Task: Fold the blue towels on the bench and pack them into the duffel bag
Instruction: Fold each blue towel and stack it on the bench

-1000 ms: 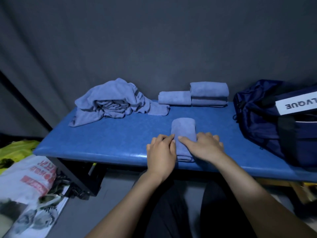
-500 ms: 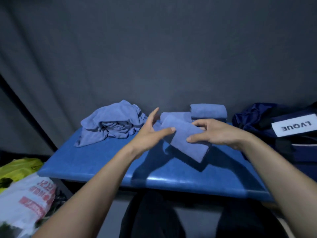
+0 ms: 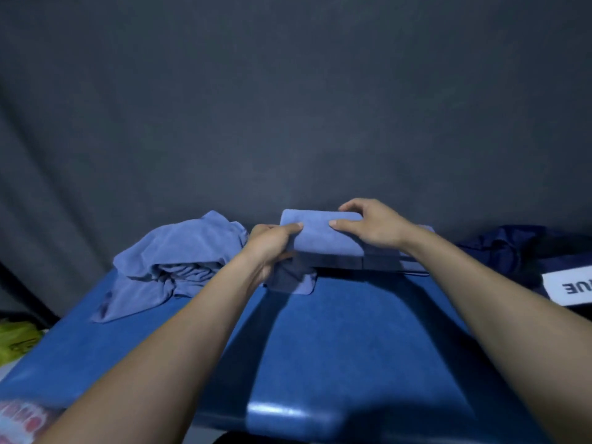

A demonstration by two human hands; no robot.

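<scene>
Now 2 hands (image 3: 323, 238), 1 folded towel (image 3: 320, 233)

Two bare hands, the left hand (image 3: 272, 248) and the right hand (image 3: 373, 227), were in view over one blue bench (image 3: 336, 341), and between them they held one folded towel (image 3: 323, 233). Beneath that towel lay more folded towels (image 3: 381, 262), mostly hidden in shadow, so their number could not be told. One heap of unfolded towels (image 3: 179, 261) sat at the left; how many pieces made it up was unclear. One navy duffel bag (image 3: 512, 254) stood at the right, bearing one white label (image 3: 570, 288). One yellow-green bag (image 3: 16, 342) showed at the left edge.
</scene>
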